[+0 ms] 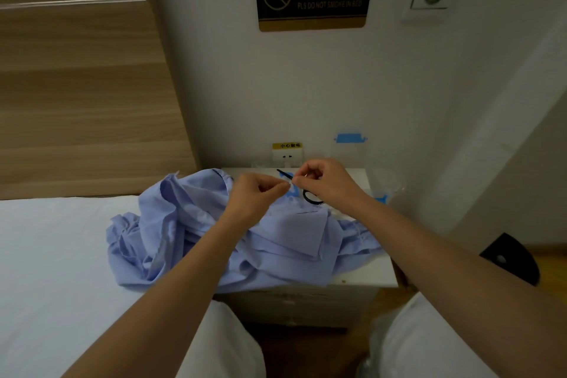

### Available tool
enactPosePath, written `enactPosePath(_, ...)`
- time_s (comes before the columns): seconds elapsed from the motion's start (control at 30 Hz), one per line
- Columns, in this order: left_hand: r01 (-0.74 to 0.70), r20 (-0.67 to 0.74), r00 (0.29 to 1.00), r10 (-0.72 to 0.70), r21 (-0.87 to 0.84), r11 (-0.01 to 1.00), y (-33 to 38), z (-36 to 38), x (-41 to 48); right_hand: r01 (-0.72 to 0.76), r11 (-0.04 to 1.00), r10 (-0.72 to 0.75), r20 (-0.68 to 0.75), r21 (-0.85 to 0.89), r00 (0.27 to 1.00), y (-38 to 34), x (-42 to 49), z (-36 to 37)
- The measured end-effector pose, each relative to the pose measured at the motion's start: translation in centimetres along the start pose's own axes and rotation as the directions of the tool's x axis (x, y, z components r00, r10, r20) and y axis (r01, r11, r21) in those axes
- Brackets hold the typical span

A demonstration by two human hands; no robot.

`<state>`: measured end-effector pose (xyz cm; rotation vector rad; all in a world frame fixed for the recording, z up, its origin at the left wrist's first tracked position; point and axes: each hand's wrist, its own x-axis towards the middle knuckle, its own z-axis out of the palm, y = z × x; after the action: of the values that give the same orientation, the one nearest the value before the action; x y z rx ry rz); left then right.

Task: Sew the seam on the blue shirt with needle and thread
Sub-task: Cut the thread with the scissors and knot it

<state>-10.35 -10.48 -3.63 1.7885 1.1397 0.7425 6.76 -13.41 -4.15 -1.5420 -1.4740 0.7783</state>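
Fingers (283, 186) pinching white bit (288, 184), left hand (254, 195), right hand (323, 179), blue shirt (184, 224) below

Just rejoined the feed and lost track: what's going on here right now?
A person sits facing a nightstand. The blue shirt lies crumpled across it and the bed. Held above the shirt, the left hand and right hand meet at the fingertips, pinching a small pale item, probably needle or thread but too small to tell. Black-handled scissors lie on the nightstand behind the hands. Stitching seems not yet under way.
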Motion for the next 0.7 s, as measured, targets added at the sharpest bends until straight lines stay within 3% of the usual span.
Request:
enactPosePath(0.13, 0.025, 0.02, 1.0, -0.024, -0.083, 0.996, 0.8, 0.1, -0.4, -0.003, 1.0, 0.003, -0.004, 0.002, 1.0, 0.2, 0.1, -0.1)
enactPosePath(0.37, 0.349, 0.075, 0.935, -0.347, -0.373, 0.86, 0.8, 0.2, 0.0, -0.001, 1.0, 0.001, 0.042, 0.016, 0.999, 0.6, -0.1, 0.4)
enactPosePath(0.47, 0.36, 0.052, 0.92, -0.39, -0.51, 0.781, 0.4, 1.1, 0.3, 0.003, 1.0, -0.005, 0.12, 0.016, 0.993, 1.1, -0.2, 1.0)
enactPosePath(0.53, 0.278, -0.037, 0.935, -0.352, -0.539, 0.795, 0.1, 1.8, 0.4, 0.011, 1.0, -0.015, 0.15, 0.027, 0.989, 1.1, -0.2, 1.3)
enactPosePath(0.6, 0.124, -0.183, 0.958, -0.22, -0.426, 0.896, -0.8, 2.1, 0.6, 0.018, 0.999, -0.022, 0.133, 0.031, 0.991, 1.5, 0.1, 1.4)
enactPosePath(0.7, -0.082, -0.302, 0.948, 0.097, 0.061, 0.995, -2.9, 2.2, 1.4, 0.03, 0.999, -0.032, 0.076, 0.027, 0.997, 2.4, 0.9, 1.6)
